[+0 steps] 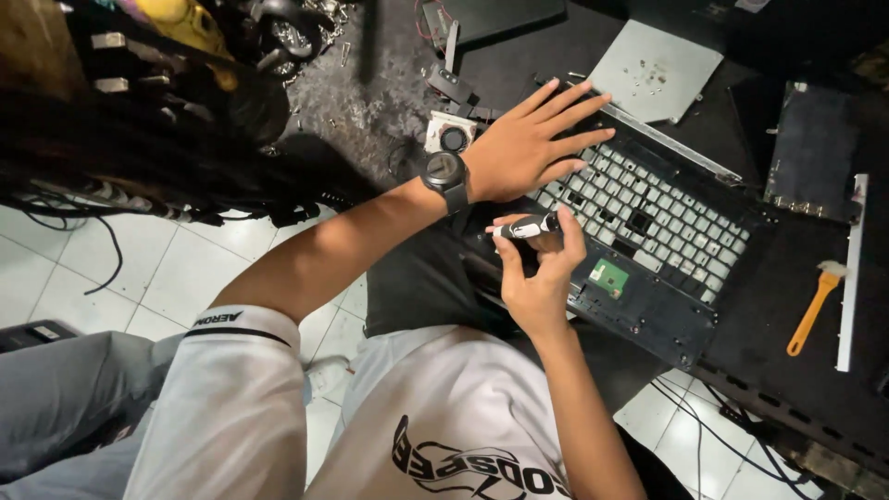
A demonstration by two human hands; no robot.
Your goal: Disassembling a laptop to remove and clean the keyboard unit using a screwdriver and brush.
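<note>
I sit at a dark workbench (796, 324) that fills the right and upper part of the frame, with pale floor tiles (176, 268) showing at the left and lower right. Cables (713, 435) trail over the tiles under the bench edge. A heap of dark wires and metal parts (157, 120) crowds the upper left.

On the bench lies an opened laptop keyboard deck (648, 241), its long axis running from the upper middle down toward the right, the light keys facing up and a small green circuit board (608, 276) showing in the palm rest. My left hand (532, 139) lies flat with fingers spread on the upper left end of the deck, holding nothing; a black watch (444, 171) sits on that wrist.

My right hand (537, 273) is closed around a small black and white screwdriver (526, 226), pinched between thumb and fingers just over the near left corner of the deck. The tool lies almost level, its long axis left to right across the frame, slightly raised at the right end. I cannot tell where its tip is.

Beyond the deck rests a grey metal plate (656, 69) dotted with small screws, a small fan (452, 137) beside my left wrist, a dark panel (813, 153) at the right, and an orange-handled brush (815, 306) near the right edge.
</note>
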